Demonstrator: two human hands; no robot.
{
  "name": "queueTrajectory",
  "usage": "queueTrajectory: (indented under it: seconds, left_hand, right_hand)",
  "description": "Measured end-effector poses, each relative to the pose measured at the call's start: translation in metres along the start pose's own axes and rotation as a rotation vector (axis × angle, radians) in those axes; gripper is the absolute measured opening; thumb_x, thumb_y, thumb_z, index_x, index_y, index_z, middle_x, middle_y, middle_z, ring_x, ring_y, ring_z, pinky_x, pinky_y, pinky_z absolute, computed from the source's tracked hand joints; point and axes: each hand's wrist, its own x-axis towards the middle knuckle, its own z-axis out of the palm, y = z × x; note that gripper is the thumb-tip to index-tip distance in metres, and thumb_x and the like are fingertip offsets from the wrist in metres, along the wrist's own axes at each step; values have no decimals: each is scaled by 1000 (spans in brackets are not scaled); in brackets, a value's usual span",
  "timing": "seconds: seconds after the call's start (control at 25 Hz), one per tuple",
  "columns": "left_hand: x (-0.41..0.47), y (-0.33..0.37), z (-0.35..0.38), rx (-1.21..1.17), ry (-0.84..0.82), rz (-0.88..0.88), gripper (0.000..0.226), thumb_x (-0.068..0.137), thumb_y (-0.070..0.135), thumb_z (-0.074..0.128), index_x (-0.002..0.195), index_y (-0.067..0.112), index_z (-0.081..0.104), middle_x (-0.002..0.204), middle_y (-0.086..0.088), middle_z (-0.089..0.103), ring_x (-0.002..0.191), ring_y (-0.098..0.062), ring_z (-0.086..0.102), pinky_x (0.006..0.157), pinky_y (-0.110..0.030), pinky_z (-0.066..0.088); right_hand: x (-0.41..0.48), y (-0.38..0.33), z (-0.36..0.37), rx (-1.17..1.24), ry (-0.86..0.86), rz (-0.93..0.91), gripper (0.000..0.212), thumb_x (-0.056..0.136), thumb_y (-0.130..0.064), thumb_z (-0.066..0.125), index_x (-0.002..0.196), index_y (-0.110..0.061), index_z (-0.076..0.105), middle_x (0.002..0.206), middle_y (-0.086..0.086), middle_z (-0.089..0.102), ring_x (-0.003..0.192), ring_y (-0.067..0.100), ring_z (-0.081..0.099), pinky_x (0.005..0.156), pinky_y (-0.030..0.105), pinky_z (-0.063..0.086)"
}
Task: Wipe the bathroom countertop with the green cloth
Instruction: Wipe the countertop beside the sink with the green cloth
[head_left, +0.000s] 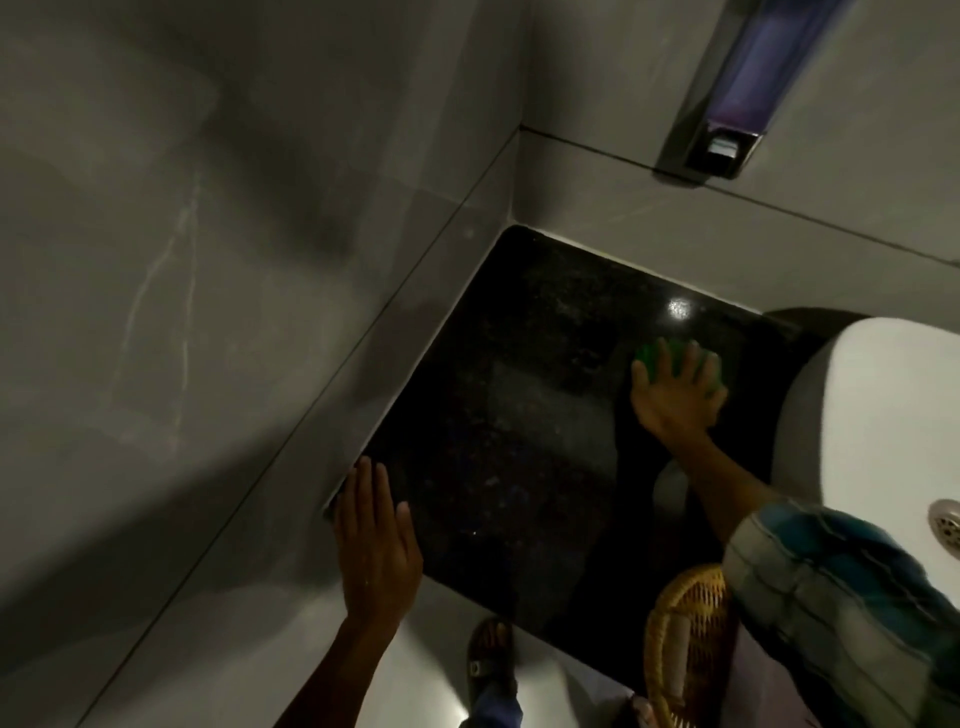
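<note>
On the black granite countertop (519, 415), near its back edge, right hand (675, 397) presses crumpled green cloth (649, 357) with spread fingers; left hand (376, 540) lies flat, empty, front-left corner; wiping seemingly unfinished.

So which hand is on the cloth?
The right hand, pressing the green cloth beside the white basin; the left hand rests bare on the countertop edge.

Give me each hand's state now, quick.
Left hand: open, flat on the countertop edge.
Right hand: open, spread flat, pressing the green cloth down.
</note>
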Motion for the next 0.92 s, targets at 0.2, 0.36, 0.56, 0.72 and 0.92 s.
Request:
queueTrajectory:
  seconds: [0.2, 0.36, 0.56, 0.72, 0.92]
  left_hand:
    - [0, 3, -3, 51, -25, 12, 52, 98, 25, 38, 142, -1, 37, 151, -22, 39, 140, -36, 36, 114, -46, 29]
    - [0, 2, -6, 72, -50, 37, 52, 98, 28, 35, 141, -3, 39, 149, -25, 40, 138, -39, 37, 113, -50, 31]
    - [20, 36, -4, -28, -78, 172, 49, 99, 31, 32, 137, 4, 48, 147, -20, 46, 140, -34, 37, 114, -52, 31]
    - [62, 102, 24, -20, -247, 381, 50, 97, 37, 32, 137, 12, 50, 152, -15, 41, 144, -30, 30, 115, -54, 30]
    - [90, 118, 52, 124, -329, 383, 58, 96, 51, 24, 145, 22, 39, 158, -9, 30, 148, -26, 21, 119, -53, 21]
  right_hand:
    - [-163, -93, 69, -82, 12, -674, 53, 92, -50, 36, 142, -32, 38, 157, 7, 29, 147, 32, 18, 115, 54, 14]
    - [-237, -61, 85, -105, 21, -800, 52, 92, -51, 37, 140, -34, 38, 156, 6, 32, 145, 31, 24, 111, 52, 14]
    - [-160, -1, 53, -55, 90, -269, 57, 91, -51, 33, 143, -29, 39, 155, 12, 32, 145, 34, 25, 113, 57, 23]
    - [-97, 21, 29, 26, 104, 22, 59, 94, -49, 32, 147, -23, 33, 158, 18, 21, 147, 38, 13, 114, 61, 15]
    - [-14, 14, 9, 140, 103, 212, 58, 96, -45, 35, 149, -23, 26, 161, 17, 7, 147, 38, 0, 114, 62, 10]
